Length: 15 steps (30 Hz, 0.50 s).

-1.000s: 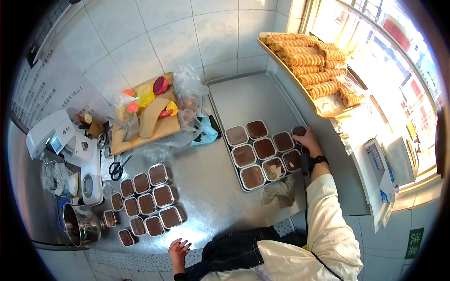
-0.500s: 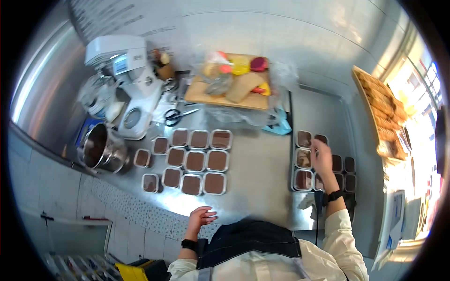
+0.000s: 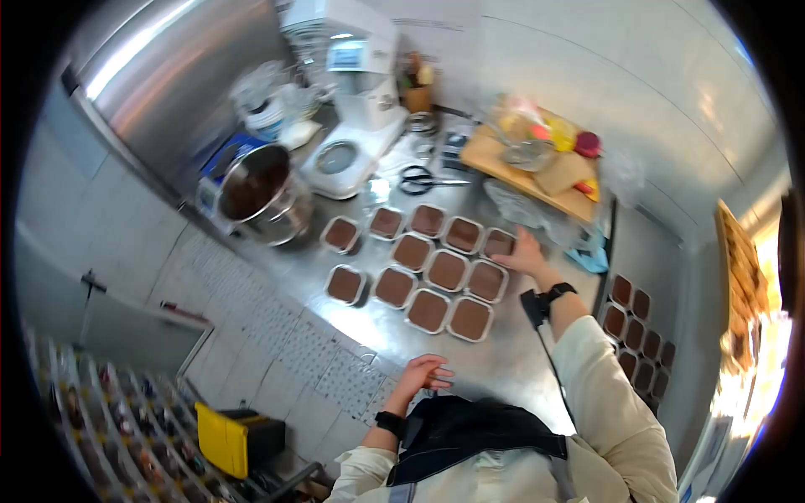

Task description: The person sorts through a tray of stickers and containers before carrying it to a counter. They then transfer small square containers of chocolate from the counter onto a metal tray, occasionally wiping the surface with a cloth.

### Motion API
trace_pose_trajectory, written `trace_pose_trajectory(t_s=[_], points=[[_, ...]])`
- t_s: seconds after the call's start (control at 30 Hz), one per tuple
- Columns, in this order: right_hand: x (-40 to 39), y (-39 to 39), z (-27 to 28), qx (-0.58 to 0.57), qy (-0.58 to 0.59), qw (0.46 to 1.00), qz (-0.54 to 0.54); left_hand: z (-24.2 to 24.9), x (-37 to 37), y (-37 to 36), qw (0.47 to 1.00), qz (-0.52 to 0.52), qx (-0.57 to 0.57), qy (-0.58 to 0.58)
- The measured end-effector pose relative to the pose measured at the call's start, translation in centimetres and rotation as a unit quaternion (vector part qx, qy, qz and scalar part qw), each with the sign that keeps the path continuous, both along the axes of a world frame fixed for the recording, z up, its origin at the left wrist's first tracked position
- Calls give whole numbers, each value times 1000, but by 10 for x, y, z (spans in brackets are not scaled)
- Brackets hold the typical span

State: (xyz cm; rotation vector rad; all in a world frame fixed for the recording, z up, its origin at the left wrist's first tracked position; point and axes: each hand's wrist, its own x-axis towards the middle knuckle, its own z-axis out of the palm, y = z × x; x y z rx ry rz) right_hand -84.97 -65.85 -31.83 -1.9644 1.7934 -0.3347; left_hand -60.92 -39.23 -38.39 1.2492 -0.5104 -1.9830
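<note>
Wall writing (image 3: 429, 23) is blurred; the right hand (image 3: 526, 254) touches a brown-filled container (image 3: 499, 243).

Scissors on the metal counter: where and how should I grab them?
I'd grip the scissors by their black handle loops, coming down from above. They lie flat, blades pointing away from the mixer, so the loops look easiest to pinch.
</note>
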Motion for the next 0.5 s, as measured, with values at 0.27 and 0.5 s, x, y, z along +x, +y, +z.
trace_pose_trajectory(t_s=[0.27,0.5], points=[[-12,-4,8,29,15,996,86,-5,0,-1,1000,-18,0,-4],[-73,35,-8,-48,-5,999,14,-1,-2,-2,999,5,5,-40]])
